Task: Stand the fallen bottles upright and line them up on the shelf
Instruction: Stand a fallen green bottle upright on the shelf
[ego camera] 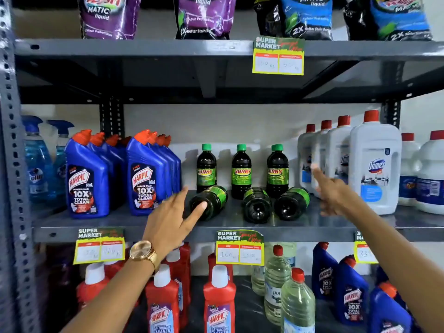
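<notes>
Dark green-labelled fallen bottles [249, 204] lie at shelf [240, 233] centre, bases at 6 o'clock; left hand [171, 221] is spread wide, empty, touching the 9 o'clock bottle [211, 200], right hand [336, 191] open at 3 o'clock; body should be gripped mid-label and tipped upright slowly.
</notes>
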Motion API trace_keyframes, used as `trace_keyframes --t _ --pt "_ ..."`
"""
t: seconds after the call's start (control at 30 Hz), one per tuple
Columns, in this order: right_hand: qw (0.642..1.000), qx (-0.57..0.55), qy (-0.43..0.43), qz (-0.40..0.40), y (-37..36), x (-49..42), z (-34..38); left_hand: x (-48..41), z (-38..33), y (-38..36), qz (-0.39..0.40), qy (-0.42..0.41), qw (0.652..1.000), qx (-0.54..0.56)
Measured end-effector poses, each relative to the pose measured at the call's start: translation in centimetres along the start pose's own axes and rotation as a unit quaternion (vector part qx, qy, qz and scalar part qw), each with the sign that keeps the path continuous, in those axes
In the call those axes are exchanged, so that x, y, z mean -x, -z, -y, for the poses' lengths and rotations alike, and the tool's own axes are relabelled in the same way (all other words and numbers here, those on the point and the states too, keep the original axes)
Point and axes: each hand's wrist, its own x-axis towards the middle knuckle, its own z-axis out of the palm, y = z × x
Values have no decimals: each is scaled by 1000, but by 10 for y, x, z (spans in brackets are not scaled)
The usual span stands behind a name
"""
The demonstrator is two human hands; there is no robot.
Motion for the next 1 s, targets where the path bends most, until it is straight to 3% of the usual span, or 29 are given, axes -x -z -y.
trace_keyframes --t 0.07,0.2,0.4,0.53,0.7,0.83,1.0 --pt "992 92 -62 52 -3 -7 -7 3 6 -8 15 39 999 -31" --pt "975 149 -100 130 -20 -26 -5 10 5 -19 5 -17 985 -170" --pt "967 26 -215 135 -37 -46 -4 12 14 -29 -39 -54 978 -198" --pt "987 -63 -127 74 -38 -36 -18 11 16 -33 -45 -53 979 -194" --pt "997 -64 -36 -34 -37 -35 -21 7 15 -28 -53 -76 978 -188" --pt "990 0 50 -130 -41 -41 -4 8 14 -25 -59 -66 983 -162" --pt "979 80 49 -183 -53 -67 13 11 11 -25 -79 -66 984 -147"
